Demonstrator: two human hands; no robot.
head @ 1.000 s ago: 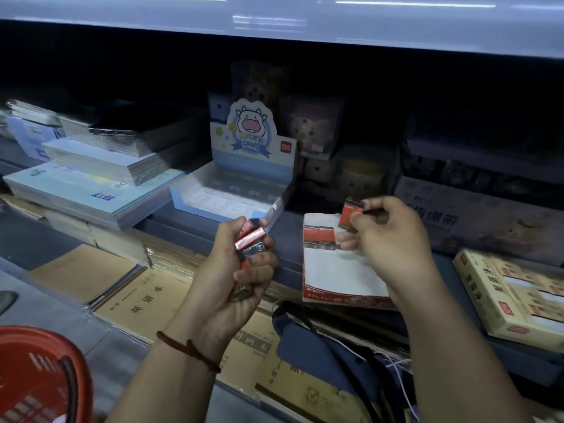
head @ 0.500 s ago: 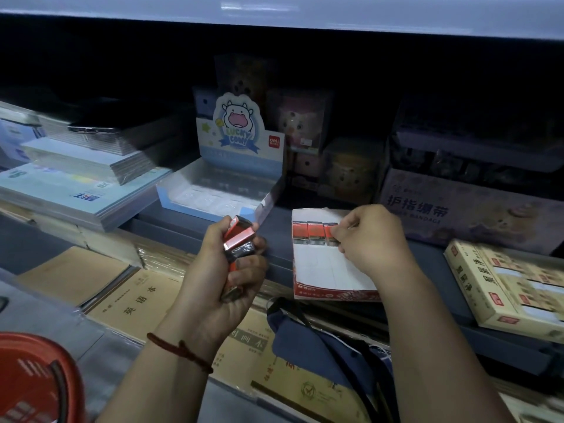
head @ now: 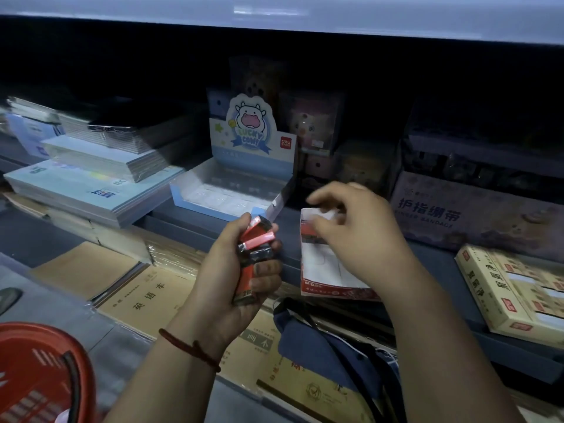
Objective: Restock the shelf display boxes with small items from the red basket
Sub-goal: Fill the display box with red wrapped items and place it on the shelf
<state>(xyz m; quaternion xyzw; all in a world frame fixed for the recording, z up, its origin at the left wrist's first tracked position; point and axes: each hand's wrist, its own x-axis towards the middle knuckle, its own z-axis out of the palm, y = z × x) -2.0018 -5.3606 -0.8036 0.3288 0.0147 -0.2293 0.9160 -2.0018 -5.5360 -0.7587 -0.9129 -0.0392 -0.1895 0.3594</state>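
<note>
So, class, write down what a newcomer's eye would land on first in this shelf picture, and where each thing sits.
First, the left hand at the centre, gripping a bunch of small red-and-black items. Just right of it, the right hand hovers over a red-edged white display box. Behind stands the bright cow display box; the red basket sits bottom left.

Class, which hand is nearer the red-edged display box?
Right. The right hand is over the display box; the left hand holds red packs left of it.
</note>
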